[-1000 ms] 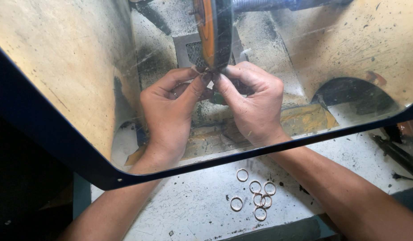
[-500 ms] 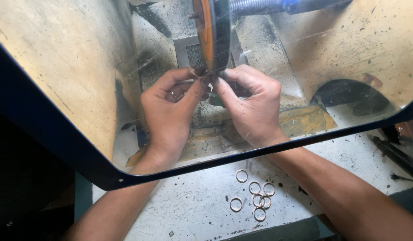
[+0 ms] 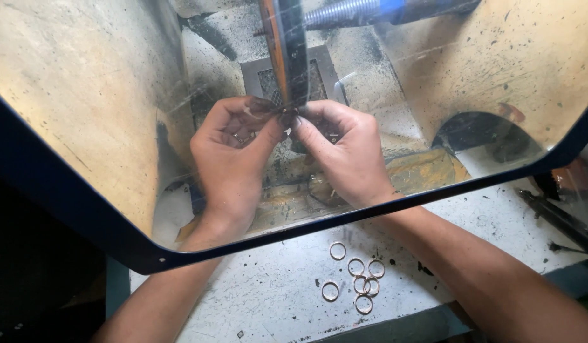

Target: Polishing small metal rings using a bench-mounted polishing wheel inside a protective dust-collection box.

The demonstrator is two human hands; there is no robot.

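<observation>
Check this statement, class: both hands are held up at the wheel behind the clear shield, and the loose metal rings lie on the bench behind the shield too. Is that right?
Not quite. In the head view the left hand and right hand are at the wheel behind the clear shield, but the loose metal rings lie on the bench in front of the shield, nearer the person.

A white desk, speckled with dark grit and scratches, carries six small metal rings in a loose cluster near its front edge, some overlapping. Dark tools lie at its right side.
</observation>
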